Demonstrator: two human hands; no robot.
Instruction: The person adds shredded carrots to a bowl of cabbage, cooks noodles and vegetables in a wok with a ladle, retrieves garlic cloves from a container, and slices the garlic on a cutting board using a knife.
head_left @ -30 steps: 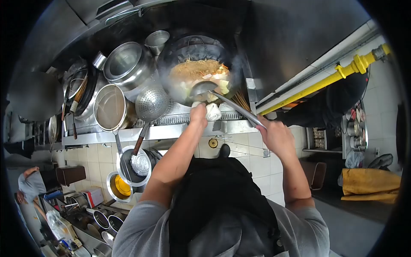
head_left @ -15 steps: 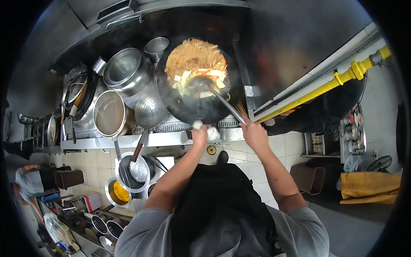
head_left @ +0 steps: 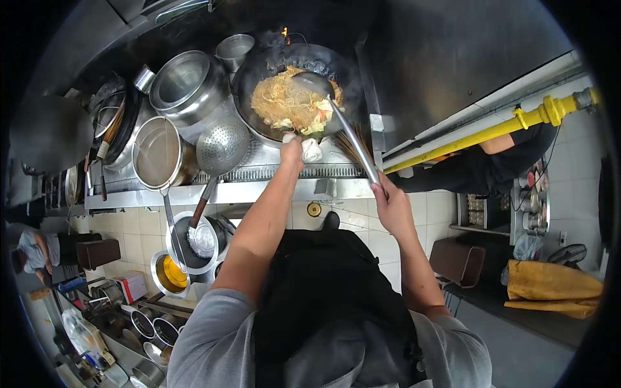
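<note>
A large black wok (head_left: 250,76) sits on the stove, holding thin brown noodles (head_left: 275,100) mixed with pale cabbage and orange shreds. My left hand (head_left: 292,154) is closed around a white cloth (head_left: 312,150) at the wok's near edge; the part of the wok under it is hidden. The long metal handle of a wok ladle (head_left: 352,139) is gripped in my right hand (head_left: 392,204), right of the wok and in front of the stove. Its bowl rests in or just over the noodles, towards their far right side.
Left of the wok are a perforated skimmer (head_left: 223,147), a mesh strainer (head_left: 157,152) on a pot and a large steel pot (head_left: 184,84). A bamboo brush (head_left: 349,143) lies right of it. A yellow pipe (head_left: 479,139) runs along the right. Another person (head_left: 40,249) stands far left.
The noodles have dropped from a raised mass at the far side into the wok. The wok has moved away from me; my left arm reaches further forward. A small flame shows behind.
</note>
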